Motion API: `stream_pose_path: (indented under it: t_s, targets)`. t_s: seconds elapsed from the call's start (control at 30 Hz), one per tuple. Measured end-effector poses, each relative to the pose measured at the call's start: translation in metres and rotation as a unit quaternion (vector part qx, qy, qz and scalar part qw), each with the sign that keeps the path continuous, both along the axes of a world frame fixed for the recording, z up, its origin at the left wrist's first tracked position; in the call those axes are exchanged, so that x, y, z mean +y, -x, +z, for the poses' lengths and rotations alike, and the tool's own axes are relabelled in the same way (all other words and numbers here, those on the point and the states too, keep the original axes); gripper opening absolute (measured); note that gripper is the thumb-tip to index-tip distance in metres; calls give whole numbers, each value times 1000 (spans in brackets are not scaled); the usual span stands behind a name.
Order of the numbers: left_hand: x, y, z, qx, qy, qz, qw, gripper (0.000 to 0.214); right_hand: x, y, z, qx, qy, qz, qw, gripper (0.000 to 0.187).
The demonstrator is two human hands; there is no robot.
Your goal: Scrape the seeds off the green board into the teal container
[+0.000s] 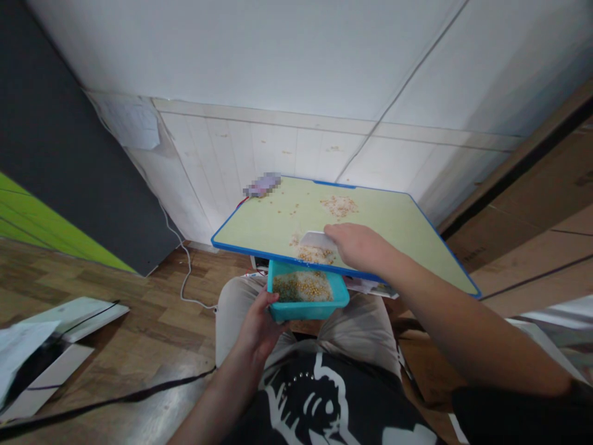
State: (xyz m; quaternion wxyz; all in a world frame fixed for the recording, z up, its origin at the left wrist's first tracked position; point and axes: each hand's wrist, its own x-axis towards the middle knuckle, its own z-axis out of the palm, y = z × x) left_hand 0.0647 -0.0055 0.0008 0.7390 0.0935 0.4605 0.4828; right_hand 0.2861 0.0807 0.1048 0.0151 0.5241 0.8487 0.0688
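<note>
My left hand [262, 321] grips the left end of a turquoise plastic box [306, 311], held just under the near edge of a small table [384, 232]. Inside the box lie mixed grains [303, 286], greenish, yellow and whitish. In my right hand [354, 244] is a flat white scraper-like piece [316, 240], its edge down on the tabletop. Right in front of that piece, at the table's blue rim, sits a heap of yellow and pale grains [315, 254]. Farther back is a second grain pile [340, 206] of orange and white bits.
A pixelated purple object [264, 184] rests at the table's back left corner. White wall [287, 148] stands behind the table, with cardboard boxes [532, 228] on the right. A white cable [188, 272] runs along the wooden floor. White panels [60, 334] lie at the left.
</note>
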Motion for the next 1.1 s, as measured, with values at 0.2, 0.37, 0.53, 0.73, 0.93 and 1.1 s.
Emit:
stream_pose_path:
  t_s: [0.2, 0.37, 0.53, 0.73, 0.93, 1.1]
  targets:
    - [2, 0, -1, 2, 0, 3, 1000, 42, -4, 2, 6, 11, 30, -8, 999, 22]
    - [2, 1, -1, 9, 4, -3, 1000, 36, -7, 5, 12, 24, 46, -16, 999, 20]
    - [2, 1, -1, -2, -10, 1, 1000, 38, -10, 8, 17, 14, 59, -18, 998, 24]
    - [3, 1, 0, 6, 2, -9, 1000, 34, -6, 7, 15, 21, 47, -8, 999, 24]
    - [2, -1, 4, 14, 7, -5, 1000, 38, -5, 6, 14, 15, 46, -7, 999, 26]
    - [1, -1, 6, 11, 9, -9, 1000, 39, -7, 8, 17, 11, 54, -9, 998, 24]
